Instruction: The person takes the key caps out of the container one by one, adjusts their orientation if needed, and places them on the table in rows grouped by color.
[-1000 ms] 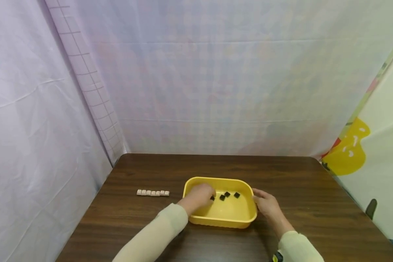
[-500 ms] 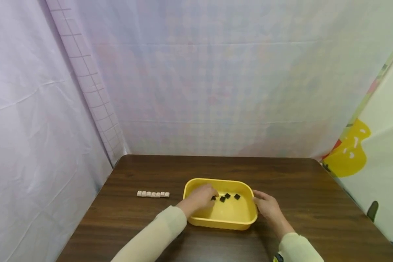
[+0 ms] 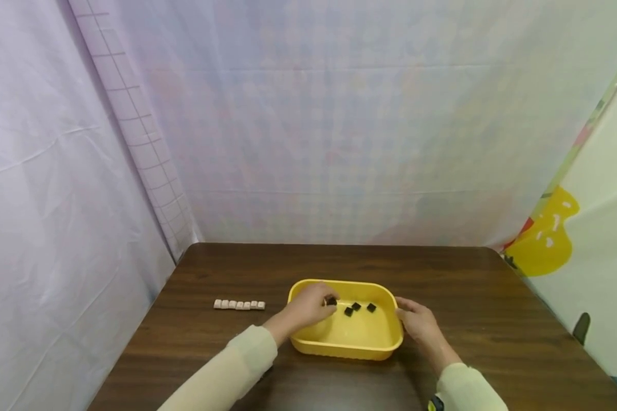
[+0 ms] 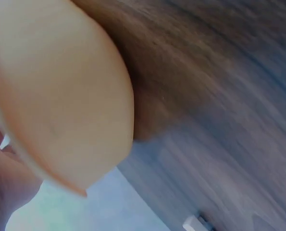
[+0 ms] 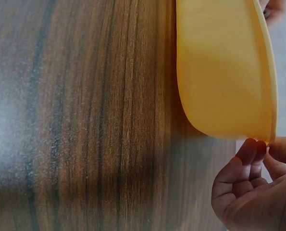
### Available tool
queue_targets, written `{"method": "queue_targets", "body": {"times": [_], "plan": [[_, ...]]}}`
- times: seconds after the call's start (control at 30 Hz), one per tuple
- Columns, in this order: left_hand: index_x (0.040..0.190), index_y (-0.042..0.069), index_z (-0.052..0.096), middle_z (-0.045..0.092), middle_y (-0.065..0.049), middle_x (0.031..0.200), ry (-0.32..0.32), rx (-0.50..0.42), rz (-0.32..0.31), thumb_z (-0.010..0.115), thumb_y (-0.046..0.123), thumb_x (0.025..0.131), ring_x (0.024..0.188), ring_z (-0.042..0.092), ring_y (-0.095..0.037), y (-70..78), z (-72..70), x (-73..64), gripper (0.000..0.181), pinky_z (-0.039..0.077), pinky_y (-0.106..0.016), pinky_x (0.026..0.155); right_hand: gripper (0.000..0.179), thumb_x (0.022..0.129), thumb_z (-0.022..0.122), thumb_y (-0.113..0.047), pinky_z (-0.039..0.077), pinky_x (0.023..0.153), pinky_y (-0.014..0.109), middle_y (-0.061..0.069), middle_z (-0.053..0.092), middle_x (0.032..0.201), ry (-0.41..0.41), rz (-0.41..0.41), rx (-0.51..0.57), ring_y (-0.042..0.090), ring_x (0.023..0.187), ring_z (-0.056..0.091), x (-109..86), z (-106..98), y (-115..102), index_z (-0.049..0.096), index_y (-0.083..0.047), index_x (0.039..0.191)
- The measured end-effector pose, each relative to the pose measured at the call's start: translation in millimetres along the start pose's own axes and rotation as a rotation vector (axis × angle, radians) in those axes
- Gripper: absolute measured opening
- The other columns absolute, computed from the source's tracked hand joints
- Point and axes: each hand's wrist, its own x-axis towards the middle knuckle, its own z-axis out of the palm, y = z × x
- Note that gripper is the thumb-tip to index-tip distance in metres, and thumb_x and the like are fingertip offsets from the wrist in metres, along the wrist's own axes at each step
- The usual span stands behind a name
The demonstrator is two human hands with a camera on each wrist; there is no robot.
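Note:
A yellow plastic bin (image 3: 347,352) stands on the brown table, with several small black square tiles (image 3: 356,306) on its floor. My left hand (image 3: 308,305) is over the bin's left part and pinches another dark tile (image 3: 331,301) between fingers and thumb. In the left wrist view the bin's wall (image 4: 66,96) hides most of that hand. At the bin's right end my right hand (image 3: 420,322) grips the rim; the right wrist view shows its thumb and fingertips (image 5: 261,145) at the rim. Left of the bin lies a row of small white tiles (image 3: 239,305), their marks too small to read.
The brown wooden table (image 3: 442,274) reaches back to a pale curtain (image 3: 329,142). Another white curtain (image 3: 56,200) hangs along the left side. A printed cloth (image 3: 586,274) hangs on the right.
My left hand has risen slightly from the bin's floor and shifted left, with a dark tile now visible in its fingers. The right hand has stayed at the rim.

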Motion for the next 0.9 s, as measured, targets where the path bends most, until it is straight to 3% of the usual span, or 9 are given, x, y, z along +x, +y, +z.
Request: {"method": "queue_targets", "body": {"times": [0.2,0.37,0.6,0.9], "plan": [[0.111,0.014,0.07,0.063,0.003,0.103,0.13,-0.215,-0.108,0.069,0.014,0.094,0.084,0.056,-0.011,-4.0,-23.4,-21.7,0.018,0.05,-0.028,0.068,0.044,0.101,0.046,-0.007,0.055,0.073,0.034,0.035,0.052,0.131,-0.008,-0.001,0.021,0.023,0.089,0.065,-0.2,1,-3,0.044,0.011,0.142],[0.114,0.012,0.07,0.064,0.001,0.104,0.204,-0.29,-0.167,0.068,0.008,0.092,0.088,0.058,-0.015,-14.5,-36.7,-40.0,0.023,0.051,-0.03,0.067,0.045,0.102,0.045,-0.007,0.055,0.072,0.033,0.036,0.05,0.133,-0.009,0.007,0.019,0.023,0.091,0.064,-0.1,-1,-4,0.042,0.01,0.143],[0.116,0.009,0.072,0.066,-0.001,0.105,0.26,-0.279,-0.221,0.071,0.013,0.092,0.087,0.059,-0.015,-38.4,-49.8,-64.8,0.024,0.051,-0.033,0.072,0.045,0.102,0.045,-0.007,0.054,0.072,0.03,0.035,0.049,0.135,-0.013,0.004,0.01,0.024,0.093,0.064,0.5,0,-4,0.043,0.01,0.143],[0.101,0.006,0.075,0.063,0.004,0.079,0.348,-0.196,-0.306,0.078,0.009,0.082,0.073,0.056,-0.011,-75.3,-60.3,-85.1,0.02,0.047,-0.029,0.066,0.045,0.102,0.044,-0.007,0.055,0.071,0.031,0.035,0.05,0.133,-0.018,0.016,0.027,0.024,0.091,0.064,1.8,4,-8,0.043,0.009,0.144]]}}
